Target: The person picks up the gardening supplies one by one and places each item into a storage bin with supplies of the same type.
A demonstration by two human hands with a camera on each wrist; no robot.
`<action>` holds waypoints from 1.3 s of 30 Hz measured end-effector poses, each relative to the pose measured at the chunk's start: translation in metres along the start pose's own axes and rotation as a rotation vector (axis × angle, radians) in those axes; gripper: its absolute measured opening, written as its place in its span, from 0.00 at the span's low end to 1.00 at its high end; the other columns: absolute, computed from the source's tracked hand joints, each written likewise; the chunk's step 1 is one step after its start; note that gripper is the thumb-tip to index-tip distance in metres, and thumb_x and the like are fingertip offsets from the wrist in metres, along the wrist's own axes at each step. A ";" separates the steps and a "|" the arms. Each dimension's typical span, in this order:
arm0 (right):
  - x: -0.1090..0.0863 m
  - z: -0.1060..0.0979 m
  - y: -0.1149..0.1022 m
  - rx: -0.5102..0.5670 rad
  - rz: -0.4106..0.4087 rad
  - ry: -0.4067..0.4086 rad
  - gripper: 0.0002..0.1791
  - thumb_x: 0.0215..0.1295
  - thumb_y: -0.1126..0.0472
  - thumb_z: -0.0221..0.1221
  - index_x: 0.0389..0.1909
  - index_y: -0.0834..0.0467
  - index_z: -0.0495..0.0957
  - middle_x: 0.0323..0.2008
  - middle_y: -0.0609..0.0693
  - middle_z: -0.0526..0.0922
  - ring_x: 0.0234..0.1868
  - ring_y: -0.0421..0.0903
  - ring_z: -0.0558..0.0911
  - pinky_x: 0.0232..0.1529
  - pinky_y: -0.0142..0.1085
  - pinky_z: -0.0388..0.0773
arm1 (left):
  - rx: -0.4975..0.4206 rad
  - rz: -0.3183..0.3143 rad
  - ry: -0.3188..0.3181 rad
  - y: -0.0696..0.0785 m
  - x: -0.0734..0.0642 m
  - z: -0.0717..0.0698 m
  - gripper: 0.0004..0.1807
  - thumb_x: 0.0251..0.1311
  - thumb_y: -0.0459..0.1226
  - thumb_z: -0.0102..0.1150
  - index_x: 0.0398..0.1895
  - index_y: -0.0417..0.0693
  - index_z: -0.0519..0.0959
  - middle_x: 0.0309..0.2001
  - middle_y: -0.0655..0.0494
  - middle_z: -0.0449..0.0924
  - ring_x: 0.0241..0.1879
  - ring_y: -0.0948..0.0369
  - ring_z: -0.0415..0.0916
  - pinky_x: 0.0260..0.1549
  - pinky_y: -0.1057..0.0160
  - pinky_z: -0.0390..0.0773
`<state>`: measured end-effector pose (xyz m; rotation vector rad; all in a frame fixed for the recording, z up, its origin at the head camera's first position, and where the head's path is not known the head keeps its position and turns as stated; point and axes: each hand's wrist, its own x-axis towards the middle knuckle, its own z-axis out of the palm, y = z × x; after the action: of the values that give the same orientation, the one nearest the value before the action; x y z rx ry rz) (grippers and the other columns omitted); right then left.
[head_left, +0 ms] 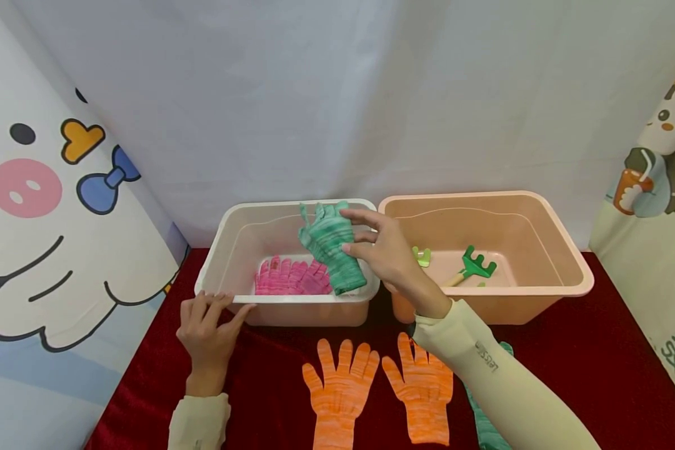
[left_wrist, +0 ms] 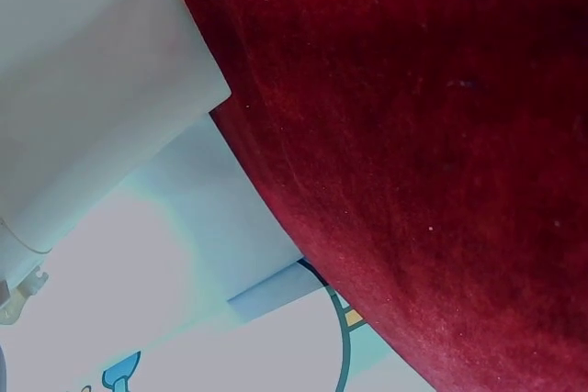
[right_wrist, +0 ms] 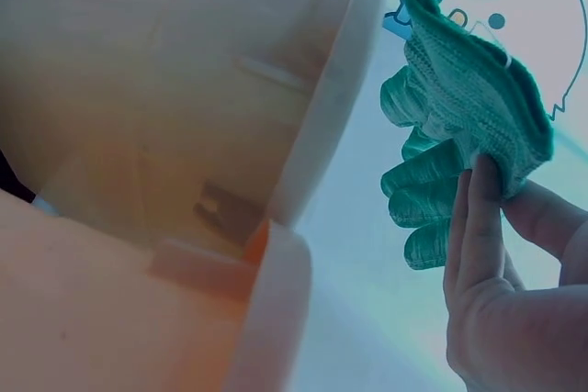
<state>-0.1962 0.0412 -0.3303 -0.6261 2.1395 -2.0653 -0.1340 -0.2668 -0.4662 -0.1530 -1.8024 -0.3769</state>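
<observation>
Above the white bin (head_left: 292, 299), my right hand (head_left: 385, 247) pinches a green knitted glove (head_left: 337, 250) by its side edge. The right wrist view shows the same glove (right_wrist: 469, 98) between thumb and fingers, its cuff upward. Pink gloves (head_left: 292, 277) lie in the white bin below it. My left hand (head_left: 208, 325) rests with its fingers over the front left rim of that bin. Two orange gloves (head_left: 337, 390) lie flat on the red cloth, palm area toward me. Another green glove (head_left: 486, 419) is partly hidden under my right forearm.
A peach bin (head_left: 540, 250) stands right of the white one, holding a small green hand rake (head_left: 475, 265) and a light green tool (head_left: 422, 256). Red cloth (head_left: 585, 375) covers the table. A pale curtain (head_left: 315, 94) hangs close behind the bins, with printed panels at both sides.
</observation>
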 end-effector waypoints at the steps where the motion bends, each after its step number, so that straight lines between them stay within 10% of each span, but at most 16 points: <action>1: 0.002 0.001 0.000 0.006 0.008 0.000 0.27 0.58 0.75 0.58 0.59 0.56 0.71 0.56 0.50 0.71 0.44 0.49 0.79 0.42 0.39 0.78 | -0.004 0.000 0.001 0.000 0.000 0.000 0.29 0.41 0.61 0.66 0.27 0.43 0.85 0.26 0.45 0.78 0.28 0.45 0.72 0.23 0.43 0.75; 39: 0.034 0.011 0.009 -0.148 0.004 0.014 0.27 0.56 0.74 0.61 0.59 0.59 0.71 0.52 0.54 0.75 0.48 0.50 0.79 0.46 0.37 0.76 | -0.027 0.010 0.004 0.000 0.004 0.003 0.28 0.41 0.60 0.68 0.25 0.41 0.85 0.26 0.45 0.78 0.26 0.46 0.70 0.18 0.47 0.73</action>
<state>-0.2248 0.0186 -0.3330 -0.6250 2.3148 -1.9281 -0.1377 -0.2666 -0.4631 -0.1799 -1.7921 -0.3937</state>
